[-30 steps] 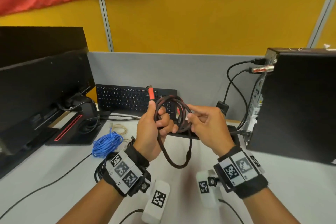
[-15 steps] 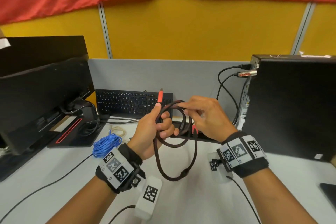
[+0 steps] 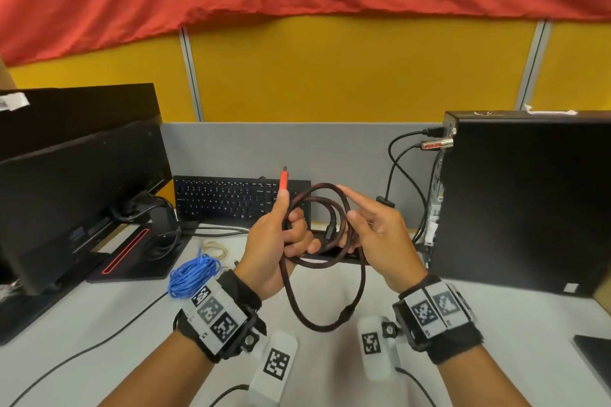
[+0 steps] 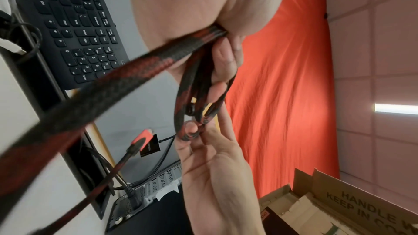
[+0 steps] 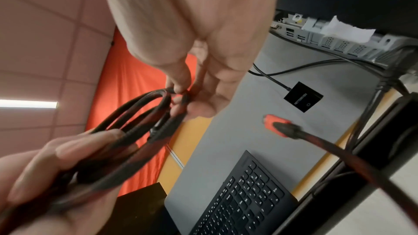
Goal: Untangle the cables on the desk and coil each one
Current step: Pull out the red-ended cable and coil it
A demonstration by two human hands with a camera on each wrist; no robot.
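Observation:
A red-and-black braided cable (image 3: 325, 324) is held up above the desk as a small coil with one long loop hanging below it. My left hand (image 3: 281, 235) grips the coil's left side, thumb pressed along the strand under the upright orange connector (image 3: 284, 179). My right hand (image 3: 370, 231) holds the coil's right side; its index finger lies over the top turn. In the right wrist view, thumb and fingers (image 5: 181, 85) pinch the braided cable (image 5: 144, 131). A blue cable bundle (image 3: 193, 274) lies on the desk by my left wrist, with a thin beige cable (image 3: 215, 248) behind it.
A black keyboard (image 3: 231, 200) stands behind my hands. A monitor on its stand (image 3: 76, 198) fills the left, a black computer tower (image 3: 522, 205) with plugged-in cables the right. A thin black cable (image 3: 82, 350) runs across the white desk (image 3: 330, 370) at front left.
My right hand swept over the top of the coil and came down on its right side, its index finger now stretched out. My left hand kept its grip on the coil.

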